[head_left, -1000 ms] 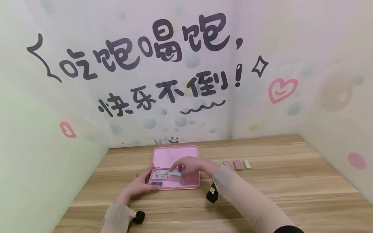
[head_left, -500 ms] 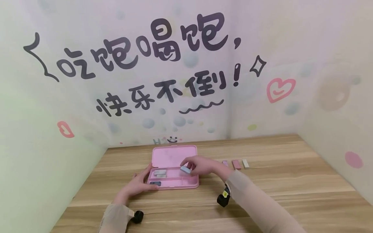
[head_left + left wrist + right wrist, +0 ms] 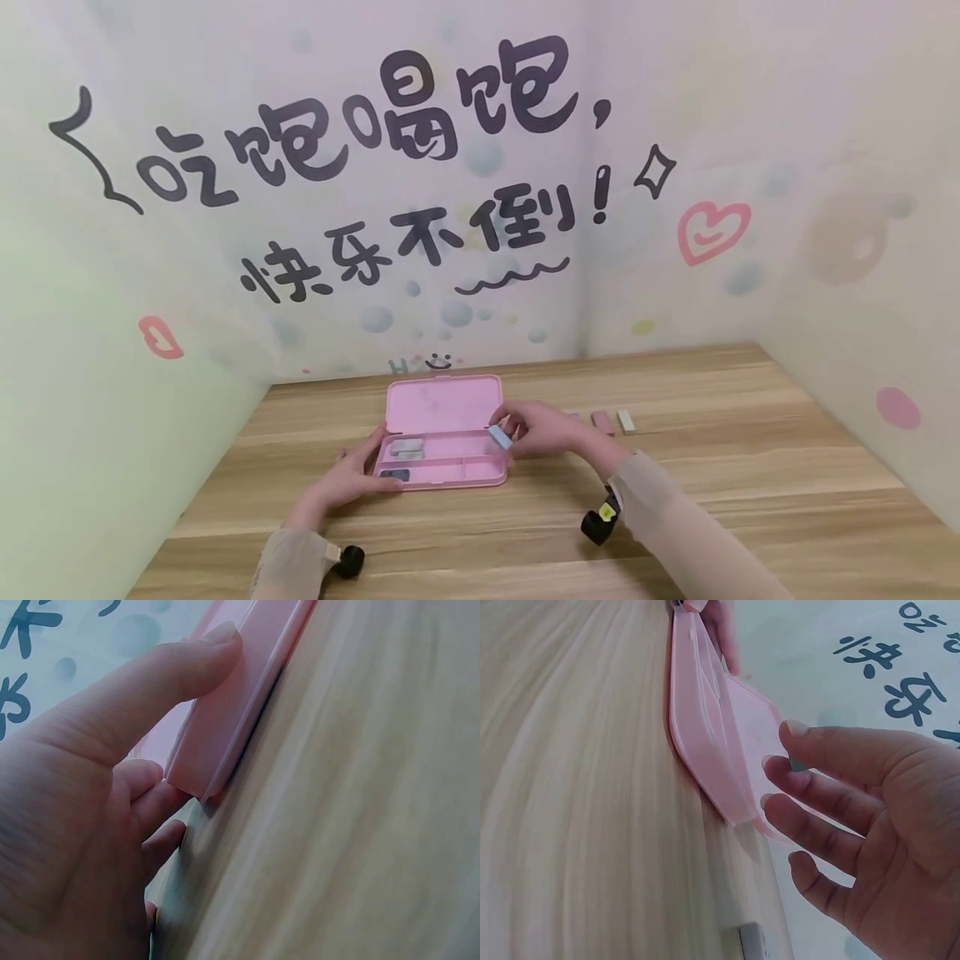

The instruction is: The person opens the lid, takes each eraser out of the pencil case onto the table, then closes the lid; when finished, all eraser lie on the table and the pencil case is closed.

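Observation:
A pink pencil case (image 3: 442, 406) lies on the table with its lid raised at the back. My left hand (image 3: 348, 479) grips its left end, thumb (image 3: 214, 664) on the front wall and fingers around the side. Above the case's right end, my right hand (image 3: 546, 429) pinches a light blue eraser (image 3: 500, 437) between thumb and fingertips. In the right wrist view, only a small bit of that eraser (image 3: 798, 764) shows. Whitish eraser-like blocks (image 3: 407, 448) sit in the back compartment at the left. A dark block (image 3: 395, 475) lies in the front compartment near my left thumb.
Right of the case, a pink block (image 3: 603, 422) and a white block (image 3: 626, 422) lie on the wooden table (image 3: 675, 492). A lilac block (image 3: 572, 415) is partly hidden behind my right hand. A printed wall (image 3: 442, 325) stands behind the table.
My right hand has lifted the blue eraser out of the back compartment and carried it right, to the case's right end. My left hand stays on the case.

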### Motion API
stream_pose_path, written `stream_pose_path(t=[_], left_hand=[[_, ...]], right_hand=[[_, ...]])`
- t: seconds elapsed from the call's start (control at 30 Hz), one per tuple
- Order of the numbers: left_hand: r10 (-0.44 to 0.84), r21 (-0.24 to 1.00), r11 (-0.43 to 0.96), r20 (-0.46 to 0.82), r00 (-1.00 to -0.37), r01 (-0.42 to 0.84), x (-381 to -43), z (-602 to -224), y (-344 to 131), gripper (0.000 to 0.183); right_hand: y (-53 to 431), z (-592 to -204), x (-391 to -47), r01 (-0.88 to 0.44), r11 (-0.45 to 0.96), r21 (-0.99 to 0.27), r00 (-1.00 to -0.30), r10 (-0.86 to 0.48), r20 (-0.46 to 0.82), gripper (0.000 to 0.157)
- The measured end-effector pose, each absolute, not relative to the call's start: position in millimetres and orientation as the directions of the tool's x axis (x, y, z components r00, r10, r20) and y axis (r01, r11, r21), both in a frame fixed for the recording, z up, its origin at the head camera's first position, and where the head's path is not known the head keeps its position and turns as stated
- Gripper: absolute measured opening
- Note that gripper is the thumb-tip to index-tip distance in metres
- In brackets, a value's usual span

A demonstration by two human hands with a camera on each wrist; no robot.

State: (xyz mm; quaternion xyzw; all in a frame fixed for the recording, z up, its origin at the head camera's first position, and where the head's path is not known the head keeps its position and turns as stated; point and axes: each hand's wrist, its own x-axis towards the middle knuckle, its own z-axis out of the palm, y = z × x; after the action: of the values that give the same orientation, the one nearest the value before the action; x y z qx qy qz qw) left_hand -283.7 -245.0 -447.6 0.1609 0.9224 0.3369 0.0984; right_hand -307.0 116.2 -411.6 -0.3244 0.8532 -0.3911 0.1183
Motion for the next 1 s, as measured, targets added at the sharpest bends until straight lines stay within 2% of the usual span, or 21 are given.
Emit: stream_pose_path(t=[0.47,0.73,1.0], left_hand=[[0.354,0.645,0.734,-0.097,-0.93,0.212,-283,-447,-244,0.108],[0.358,0.653,0.725,-0.09,-0.929,0.216,-283,-448,-245,0.108],[0.364,0.655,0.723,-0.087,-0.927,0.222,-282,-446,-243,0.109]], right_hand=[[144,-421,-289,-0.431,0.509,-0.745,-0.831,-0.545,0.108,0.041],[156,-425,-279,-0.337,0.55,-0.764,-0.895,-0.439,0.079,0.04],[164,-429,-276,-0.327,0.605,-0.726,-0.915,-0.396,0.082,0.039]])
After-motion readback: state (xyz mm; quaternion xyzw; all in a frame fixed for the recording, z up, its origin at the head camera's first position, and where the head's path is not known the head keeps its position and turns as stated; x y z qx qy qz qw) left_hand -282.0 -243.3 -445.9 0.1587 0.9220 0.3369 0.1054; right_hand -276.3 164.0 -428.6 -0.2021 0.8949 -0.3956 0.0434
